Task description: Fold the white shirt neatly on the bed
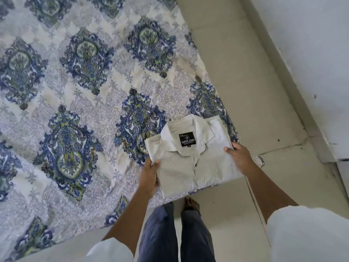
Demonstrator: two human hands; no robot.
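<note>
Both hands, left hand (149, 176) and right hand (238, 156), pinch the folded white shirt's (190, 163) side edges, keeping its folds together at the bed (75, 91) corner

bed (85, 87): blue-green patterned cover | near corner: folded white shirt (190, 163), collar up, overhanging the edge

A pale tiled floor (236, 76) runs beside a white wall (311, 53). Blue trousers (162, 233) and a bare foot (192, 204) show at the bottom.
</note>
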